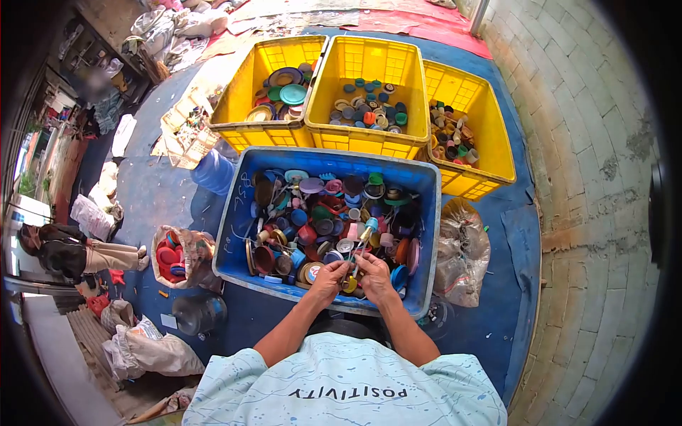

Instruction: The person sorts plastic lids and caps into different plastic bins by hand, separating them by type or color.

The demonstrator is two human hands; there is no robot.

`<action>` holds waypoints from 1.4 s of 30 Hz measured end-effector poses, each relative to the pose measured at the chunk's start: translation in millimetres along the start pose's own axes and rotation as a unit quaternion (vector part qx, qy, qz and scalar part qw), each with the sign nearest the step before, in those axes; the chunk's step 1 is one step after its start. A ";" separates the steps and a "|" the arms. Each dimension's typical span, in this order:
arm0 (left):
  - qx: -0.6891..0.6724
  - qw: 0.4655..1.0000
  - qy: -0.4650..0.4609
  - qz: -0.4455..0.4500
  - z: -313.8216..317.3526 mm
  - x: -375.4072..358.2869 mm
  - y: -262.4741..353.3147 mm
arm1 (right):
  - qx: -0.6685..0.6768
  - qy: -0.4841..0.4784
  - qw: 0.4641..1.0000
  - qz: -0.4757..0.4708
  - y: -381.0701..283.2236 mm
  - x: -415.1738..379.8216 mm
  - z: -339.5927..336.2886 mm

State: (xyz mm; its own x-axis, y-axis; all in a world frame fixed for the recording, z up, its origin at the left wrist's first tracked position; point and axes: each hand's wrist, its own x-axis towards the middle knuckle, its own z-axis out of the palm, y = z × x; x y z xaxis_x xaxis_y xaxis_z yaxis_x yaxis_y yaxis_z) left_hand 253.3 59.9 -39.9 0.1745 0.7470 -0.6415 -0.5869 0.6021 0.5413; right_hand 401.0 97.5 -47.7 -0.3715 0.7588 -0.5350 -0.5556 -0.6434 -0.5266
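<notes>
Both hands are together over the near side of a blue crate, which is heaped with mixed plastic caps and lids. The fingers of my right hand are closed around the lower end of a small plastic piece with a light-blue top and a thin pale stem. My left hand is pinched beside it, fingertips almost touching the right ones; what it grips is too small to make out. Below the hands lie a cream round lid and other loose caps.
Beyond the blue crate stand three yellow crates holding caps and lids. A sack of red caps and a large clear bottle are at left, a filled plastic bag at right. A block wall bounds the right; another person stands far left.
</notes>
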 end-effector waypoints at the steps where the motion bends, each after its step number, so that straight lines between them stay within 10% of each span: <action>1: -0.004 1.000 0.017 0.002 3.2 -6.2 0.7 | -0.003 -0.016 1.000 -0.005 1.4 -0.4 5.6; 12: 0.019 0.973 0.087 0.213 -61.8 -79.7 25.9 | -0.193 -0.044 0.980 -0.006 53.1 -5.6 108.2; 28: 0.025 0.943 0.181 0.279 -338.9 -241.9 136.0 | -0.310 -0.136 0.941 -0.014 301.8 27.9 346.4; 42: 0.031 0.939 0.210 0.270 -458.1 -159.4 272.0 | -0.337 -0.122 0.933 0.028 342.9 189.2 443.6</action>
State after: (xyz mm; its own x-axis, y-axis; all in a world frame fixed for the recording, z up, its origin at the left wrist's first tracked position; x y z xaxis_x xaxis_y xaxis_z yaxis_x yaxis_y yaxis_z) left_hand -296.4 -24.6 -39.4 -0.4700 0.7788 -0.4154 -0.4503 0.1932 0.8717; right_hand -189.8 65.5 -36.5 -0.5898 0.6693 -0.4519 0.0331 -0.5391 -0.8416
